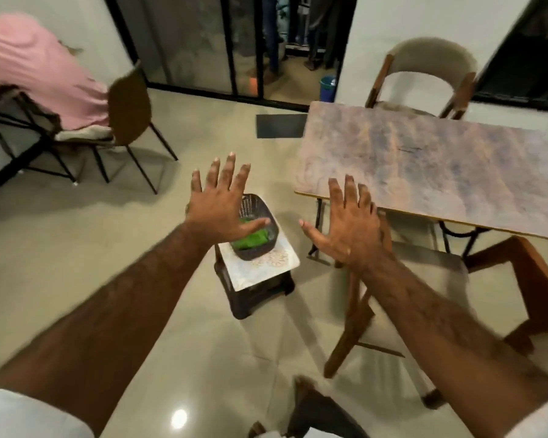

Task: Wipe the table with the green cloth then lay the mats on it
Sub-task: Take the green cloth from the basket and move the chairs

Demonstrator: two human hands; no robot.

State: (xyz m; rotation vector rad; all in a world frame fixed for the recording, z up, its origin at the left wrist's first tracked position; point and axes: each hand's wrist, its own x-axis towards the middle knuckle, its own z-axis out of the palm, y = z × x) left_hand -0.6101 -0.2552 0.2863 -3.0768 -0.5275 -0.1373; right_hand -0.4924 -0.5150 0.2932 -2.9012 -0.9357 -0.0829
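A folded green cloth (251,241) lies in a dark plastic basket (260,248). The basket sits on pale patterned mats (277,263) on top of a low dark stool (257,298) on the floor. The table (424,165) with a mottled brown-grey top stands to the right, bare. My left hand (223,203) hovers above the basket, fingers spread and straight, holding nothing. My right hand (348,226) is held out flat beside it, in front of the table's near-left corner, also holding nothing.
A wooden chair (402,295) with a pale seat stands under the table's near side; another chair (424,77) stands at its far side. A person in pink sits at the far left beside a brown chair (130,105). Glass doors at the back. My foot (307,403) is below.
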